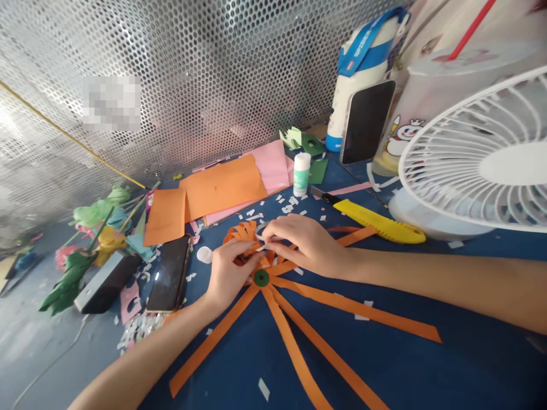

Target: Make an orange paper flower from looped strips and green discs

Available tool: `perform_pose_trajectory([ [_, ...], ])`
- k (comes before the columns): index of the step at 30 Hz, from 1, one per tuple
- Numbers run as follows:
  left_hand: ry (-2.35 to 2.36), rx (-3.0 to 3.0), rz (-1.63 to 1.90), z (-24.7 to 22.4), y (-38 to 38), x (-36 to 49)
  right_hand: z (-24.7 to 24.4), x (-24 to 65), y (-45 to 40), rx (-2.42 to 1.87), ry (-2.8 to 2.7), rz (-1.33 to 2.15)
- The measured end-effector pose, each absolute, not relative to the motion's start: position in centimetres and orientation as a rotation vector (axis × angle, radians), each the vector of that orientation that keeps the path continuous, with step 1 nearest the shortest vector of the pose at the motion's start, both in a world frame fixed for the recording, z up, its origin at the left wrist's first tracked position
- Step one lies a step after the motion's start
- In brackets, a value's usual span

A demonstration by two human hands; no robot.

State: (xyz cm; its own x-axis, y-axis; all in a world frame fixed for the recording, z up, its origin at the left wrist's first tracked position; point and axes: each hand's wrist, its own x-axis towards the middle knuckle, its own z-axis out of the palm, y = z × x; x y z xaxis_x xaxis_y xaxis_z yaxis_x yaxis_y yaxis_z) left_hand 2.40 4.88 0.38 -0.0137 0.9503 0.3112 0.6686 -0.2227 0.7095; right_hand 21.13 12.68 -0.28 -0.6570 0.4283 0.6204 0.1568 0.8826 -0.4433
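Note:
Orange paper strips (294,353) fan out across the blue tabletop from a small dark green disc (261,278). Behind the disc, several strips are bent into a curled orange cluster (240,232). My left hand (228,270) is closed at that cluster, thumb and fingers pinching an orange strip. Close beside it, my right hand (305,245) pinches a small whitish sliver (262,247) at the fingertips. A thin grey-white loop (260,229) shows just behind the right fingers. Both hands partly hide the strips beneath them.
Behind the hands stand a glue stick (301,175) and orange paper sheets (224,185). A yellow utility knife (378,221) lies near a white fan (478,154) at right. One phone (170,273) lies left; another phone (368,122) leans on a bottle (359,80). White scraps litter the table.

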Motion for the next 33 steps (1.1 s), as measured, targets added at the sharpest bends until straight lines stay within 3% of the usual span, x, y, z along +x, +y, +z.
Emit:
perform_pose_trajectory([
  [33,1.591,2.167,1.11,0.94,4.59,2.74,-0.09,21.04,12.74,-0.432,-2.315,0.519],
])
